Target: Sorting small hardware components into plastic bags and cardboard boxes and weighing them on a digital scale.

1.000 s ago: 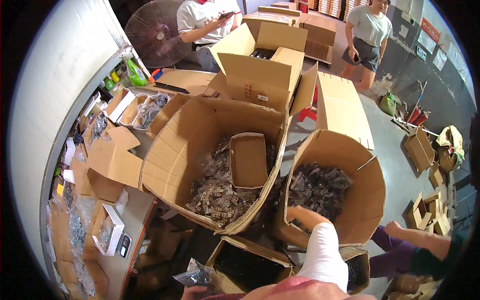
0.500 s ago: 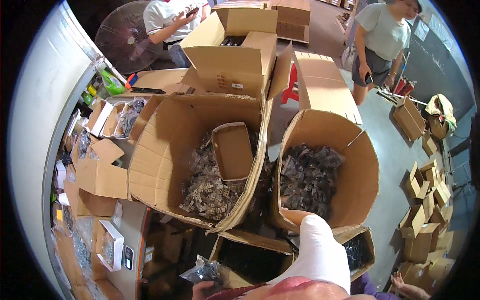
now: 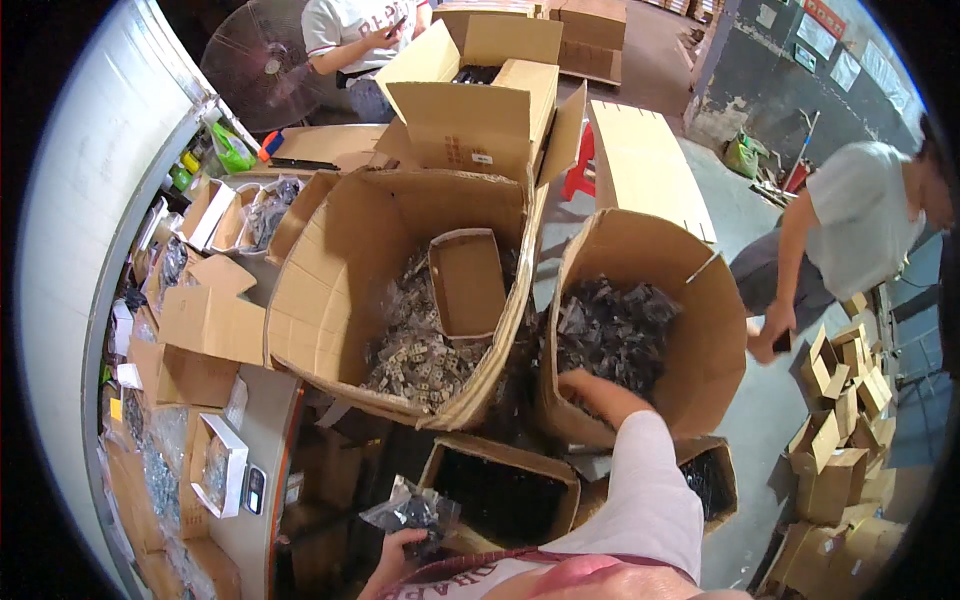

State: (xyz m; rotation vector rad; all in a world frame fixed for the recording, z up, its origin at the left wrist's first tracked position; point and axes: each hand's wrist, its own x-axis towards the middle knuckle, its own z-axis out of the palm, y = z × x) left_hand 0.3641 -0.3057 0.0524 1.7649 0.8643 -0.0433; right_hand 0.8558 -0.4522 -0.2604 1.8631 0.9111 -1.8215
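Observation:
My right hand reaches into the right-hand tall cardboard box, its fingers down among the dark bagged parts; what the fingers grip is hidden. My left hand, low at the bottom edge, holds a clear plastic bag of dark small parts. Left of the right-hand box stands a bigger open cardboard box filled with lighter bagged parts and a small empty carton lying on them.
Below my arm sit two low open cartons with dark contents. A table at the left carries small boxes and a scale. One person stands at the right, another sits at the back by a fan. Flattened cartons litter the floor at right.
The view swung, bringing the boxes closer. My right hand has pushed deeper into the right-hand box. The standing person has moved from the back to the right side.

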